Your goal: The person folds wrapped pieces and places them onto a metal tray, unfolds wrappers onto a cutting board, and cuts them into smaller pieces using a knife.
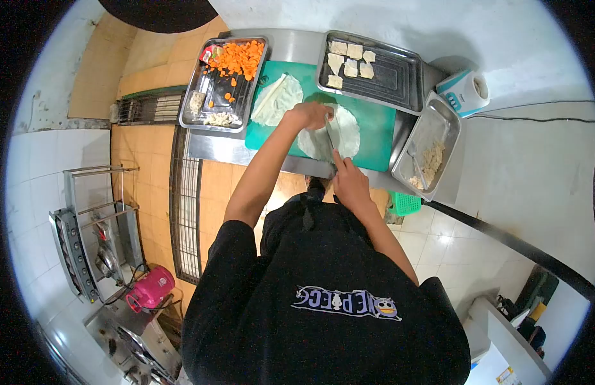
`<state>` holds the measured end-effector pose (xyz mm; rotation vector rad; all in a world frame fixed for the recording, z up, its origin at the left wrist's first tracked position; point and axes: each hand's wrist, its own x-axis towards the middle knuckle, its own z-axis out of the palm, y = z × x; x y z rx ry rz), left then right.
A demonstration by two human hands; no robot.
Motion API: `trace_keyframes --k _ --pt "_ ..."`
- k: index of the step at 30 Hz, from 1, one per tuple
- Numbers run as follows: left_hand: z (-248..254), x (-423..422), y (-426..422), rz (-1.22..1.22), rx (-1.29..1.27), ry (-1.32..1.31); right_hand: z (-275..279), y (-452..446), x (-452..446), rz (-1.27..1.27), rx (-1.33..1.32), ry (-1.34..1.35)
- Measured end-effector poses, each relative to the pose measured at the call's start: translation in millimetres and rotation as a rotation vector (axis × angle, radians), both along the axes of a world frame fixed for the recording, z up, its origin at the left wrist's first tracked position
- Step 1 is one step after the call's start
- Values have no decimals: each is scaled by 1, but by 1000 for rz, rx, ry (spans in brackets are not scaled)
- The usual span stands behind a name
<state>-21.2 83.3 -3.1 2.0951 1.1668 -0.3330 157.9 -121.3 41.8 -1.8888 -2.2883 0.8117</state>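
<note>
**Knife (330, 136) at the right sheet (349, 132) on the board (378, 128)**

The metal table (224, 147) runs under the board and shows past its left end. The far tray (400, 76) overlaps the board's far right edge. The left tray (214, 83) stands just beside the board's left end, and the pan (442, 122) sits tilted off its right end.

Two pale, thin, roughly round sheets lie on the board: the right sheet near its middle and the left sheet (288, 102) toward its left end, partly folded at one side.

The left hand (310, 117) is above the board's middle, at the far side of the right sheet; its fingers are curled, but I cannot tell whether they pinch anything. The right hand (351, 185), at the board's near edge, is wrapped around the knife's handle, the blade lying across the right sheet toward the left hand.

Flat, pale pieces (351, 68) sit in the far tray, beyond the board. Right of it, a spoon (417, 165) rests in the pan among crumbly filling (434, 156). Left of it, carrot slices (243, 58) fill the left tray's far end.
</note>
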Motion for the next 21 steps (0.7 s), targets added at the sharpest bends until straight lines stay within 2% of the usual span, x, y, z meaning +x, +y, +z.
trace_keyframes --k 13,17,21 --pt "26 4 -3 34 -81 108 -1 -9 4 3 25 25" --pt "7 -3 0 -9 -36 8 2 -12 7 2 -2 12" --pt "11 -13 -11 34 12 -44 -1 -13 7 5 24 8"
